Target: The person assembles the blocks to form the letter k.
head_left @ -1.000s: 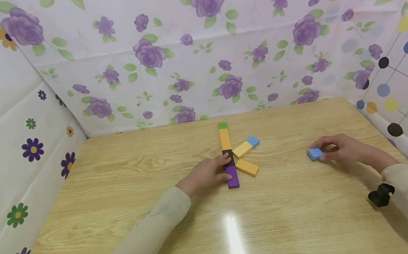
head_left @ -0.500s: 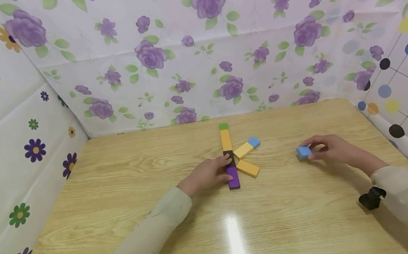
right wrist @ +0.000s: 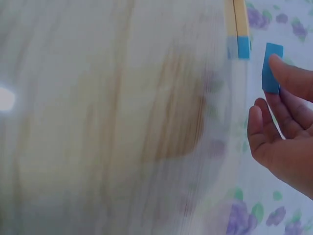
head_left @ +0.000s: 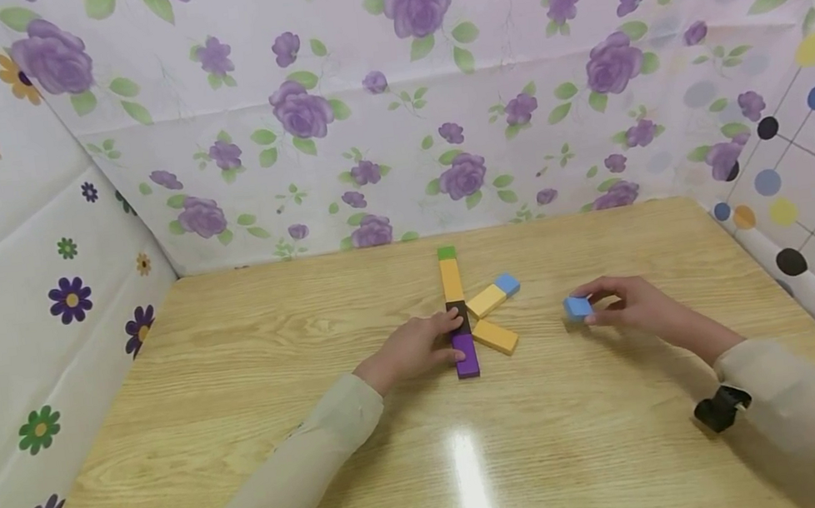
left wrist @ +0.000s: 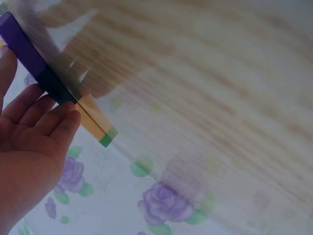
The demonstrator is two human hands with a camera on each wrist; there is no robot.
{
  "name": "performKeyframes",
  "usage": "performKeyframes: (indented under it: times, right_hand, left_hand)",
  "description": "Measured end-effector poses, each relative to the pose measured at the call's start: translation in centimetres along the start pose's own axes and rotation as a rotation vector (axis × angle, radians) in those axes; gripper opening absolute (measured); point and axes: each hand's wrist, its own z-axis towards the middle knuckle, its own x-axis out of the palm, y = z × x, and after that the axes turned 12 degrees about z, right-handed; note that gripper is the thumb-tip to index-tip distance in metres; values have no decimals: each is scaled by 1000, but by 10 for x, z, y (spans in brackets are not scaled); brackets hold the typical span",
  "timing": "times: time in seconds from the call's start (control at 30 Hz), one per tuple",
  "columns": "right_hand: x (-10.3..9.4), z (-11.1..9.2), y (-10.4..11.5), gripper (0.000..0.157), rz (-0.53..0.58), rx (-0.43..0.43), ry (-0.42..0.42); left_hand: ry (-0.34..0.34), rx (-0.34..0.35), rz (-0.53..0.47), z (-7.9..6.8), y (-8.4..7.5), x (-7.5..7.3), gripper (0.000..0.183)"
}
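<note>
In the head view a straight row of blocks lies on the wooden table: green (head_left: 446,253), orange (head_left: 452,280), black (head_left: 464,326) and purple (head_left: 468,364). My left hand (head_left: 411,349) rests at the row's left side, a finger on the black block and the thumb on the purple one. Right of the row, a yellow block (head_left: 486,301) with a blue block (head_left: 507,284) at its end slants away. Another orange block (head_left: 495,336) slants nearer to me. My right hand (head_left: 633,308) pinches a blue block (head_left: 576,308) between thumb and fingers, close over the table.
The wooden table (head_left: 272,328) ends at a purple-flowered cloth (head_left: 396,155) behind it. Patterned cloths stand at the left (head_left: 14,248) and right (head_left: 814,182). A small black device (head_left: 723,408) sits at my right wrist.
My right hand has moved left with the blue block, toward the arranged blocks. The left hand and the blocks beside it have stayed in place.
</note>
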Motion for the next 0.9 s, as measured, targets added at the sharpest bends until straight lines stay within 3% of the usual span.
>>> performKeyframes:
  times: [0.9]
  right_hand:
    - [54, 2, 22, 42, 66, 25, -17]
  left_hand:
    - [13, -17, -5, 0, -1, 0, 61]
